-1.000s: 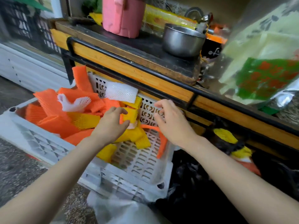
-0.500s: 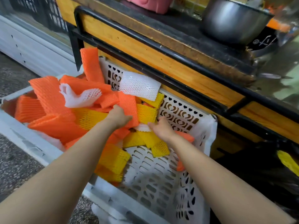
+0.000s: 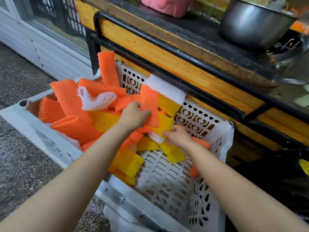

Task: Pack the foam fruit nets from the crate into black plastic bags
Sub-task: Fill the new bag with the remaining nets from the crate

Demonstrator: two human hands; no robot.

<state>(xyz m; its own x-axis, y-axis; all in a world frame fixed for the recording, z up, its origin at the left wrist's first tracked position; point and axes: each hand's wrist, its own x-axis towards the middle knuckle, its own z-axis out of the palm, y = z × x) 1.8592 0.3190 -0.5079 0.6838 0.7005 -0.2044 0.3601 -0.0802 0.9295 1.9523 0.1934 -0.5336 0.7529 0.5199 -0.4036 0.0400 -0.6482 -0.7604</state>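
White plastic crate (image 3: 160, 178) on the speckled floor (image 3: 20, 164) held crumpled orange, yellow and white foam nets (image 3: 75, 128). Right hand (image 3: 177, 136) pinched a yellow net (image 3: 164, 122); left hand (image 3: 133, 115) gripped an orange net (image 3: 149, 101). Behind stood a wooden counter (image 3: 167, 57) bearing a steel pot (image 3: 250, 24).

A person's left hand (image 3: 133, 115) and right hand (image 3: 178, 137) are bare, as are both slender forearms (image 3: 87, 166), uncovered along the whole length that shows, down to the frame's lower edge.
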